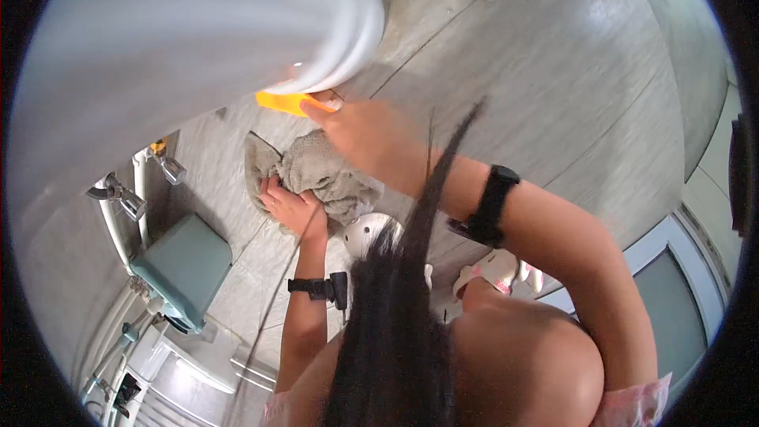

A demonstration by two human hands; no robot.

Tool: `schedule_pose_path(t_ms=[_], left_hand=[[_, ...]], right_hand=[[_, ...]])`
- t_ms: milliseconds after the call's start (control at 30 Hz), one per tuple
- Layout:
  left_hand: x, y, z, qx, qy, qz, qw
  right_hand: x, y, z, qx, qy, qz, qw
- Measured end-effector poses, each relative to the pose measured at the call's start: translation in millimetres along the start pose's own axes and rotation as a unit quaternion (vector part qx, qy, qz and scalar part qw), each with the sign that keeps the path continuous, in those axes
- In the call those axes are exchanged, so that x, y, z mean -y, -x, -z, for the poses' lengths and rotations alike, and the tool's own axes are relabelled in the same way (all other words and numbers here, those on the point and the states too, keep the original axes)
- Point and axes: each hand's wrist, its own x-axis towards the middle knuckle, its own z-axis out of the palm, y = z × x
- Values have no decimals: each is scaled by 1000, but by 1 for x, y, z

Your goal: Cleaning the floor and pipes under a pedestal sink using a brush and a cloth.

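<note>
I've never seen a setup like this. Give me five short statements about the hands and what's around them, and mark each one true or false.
1. The left hand touches a crumpled grey-brown cloth. True.
2. Both wrists are bare. False: a black band is on the left wrist and another black band on the right.
3. The right hand holds an orange object. True.
4. A bright red box stands toward the picture's left. False: the box there is grey-green.
5. A large, rounded white object takes up much of the upper left. True.
</note>
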Motion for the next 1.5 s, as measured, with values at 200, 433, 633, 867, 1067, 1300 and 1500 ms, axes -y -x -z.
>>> schedule_pose_path(t_ms=[200, 433, 633, 867, 1067, 1300, 1500], left_hand=[[-20, -7, 21, -55, 101, 0, 993], [-7, -1, 0, -53, 57, -31, 997], [-12, -5, 12, -97, 107, -40, 989], [-1, 2, 2, -66, 80, 20, 994], [12, 6, -12, -86, 37, 1, 996], [-15, -5, 13, -81, 102, 5, 992], [11, 1, -17, -38, 55, -18, 998]], right_hand=[[-28, 40, -19, -7, 25, -15, 1000], [-27, 26, -37, -31, -122, -18, 992], [-23, 33, -19, -164, -94, 53, 981], [-27, 50, -23, -35, -19, -23, 999], [1, 5, 0, -44, -74, 0, 996], [-52, 56, -27, -61, -81, -10, 995], [1, 3, 16, 28, -70, -27, 997]])
